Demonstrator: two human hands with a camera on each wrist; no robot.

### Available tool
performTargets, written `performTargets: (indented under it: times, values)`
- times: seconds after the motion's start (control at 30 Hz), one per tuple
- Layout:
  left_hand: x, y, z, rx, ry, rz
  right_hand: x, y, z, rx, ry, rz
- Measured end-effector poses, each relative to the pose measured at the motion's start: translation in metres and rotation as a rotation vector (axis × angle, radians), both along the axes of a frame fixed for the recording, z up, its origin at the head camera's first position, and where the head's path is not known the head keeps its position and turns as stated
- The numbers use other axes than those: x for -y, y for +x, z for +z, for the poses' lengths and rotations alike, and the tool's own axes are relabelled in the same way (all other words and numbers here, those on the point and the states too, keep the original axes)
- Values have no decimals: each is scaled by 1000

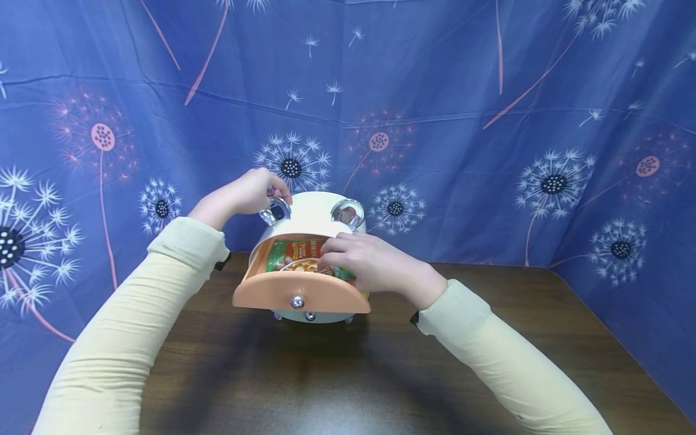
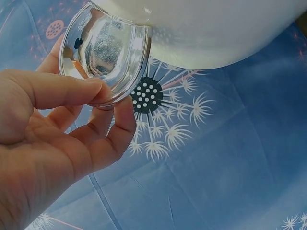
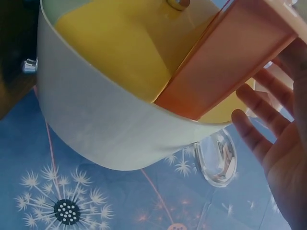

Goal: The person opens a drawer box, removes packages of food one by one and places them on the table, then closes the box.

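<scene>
A white rounded case (image 1: 312, 214) with two chrome ears stands on the table, its peach drop-front drawer (image 1: 321, 290) tilted open. Inside the drawer lies a green and red food packet (image 1: 301, 249) with a picture of food. My left hand (image 2: 72, 120) pinches the left chrome ear (image 2: 108, 52) between thumb and fingertips. Over the right part of the drawer, my right hand (image 1: 370, 260) has its fingers bent at the packet. In the right wrist view, several loosely bent fingers (image 3: 261, 115) show beside the drawer; whether I pinch the packet, I cannot tell.
The case's right chrome ear (image 1: 348, 213) stands just above my right hand. Small chrome knobs (image 1: 296, 302) mark the drawer front. Dark wood table (image 1: 435, 374) stretches around the case, and a blue dandelion-print cloth (image 1: 451, 72) hangs behind and at the sides.
</scene>
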State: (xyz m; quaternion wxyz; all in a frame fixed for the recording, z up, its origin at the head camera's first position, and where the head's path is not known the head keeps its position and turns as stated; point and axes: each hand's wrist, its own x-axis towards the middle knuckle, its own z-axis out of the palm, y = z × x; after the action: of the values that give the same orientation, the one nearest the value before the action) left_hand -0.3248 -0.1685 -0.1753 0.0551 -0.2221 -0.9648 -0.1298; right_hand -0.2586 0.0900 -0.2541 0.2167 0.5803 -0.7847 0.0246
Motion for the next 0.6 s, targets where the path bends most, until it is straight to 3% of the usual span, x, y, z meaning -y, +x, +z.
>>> performTargets:
  times: [0.4, 0.6]
  values:
    - [0, 0, 2, 18, 0, -7, 1, -7, -4, 7, -15, 138]
    - [0, -1, 2, 21, -2, -7, 3, -7, -6, -8, -34, 159]
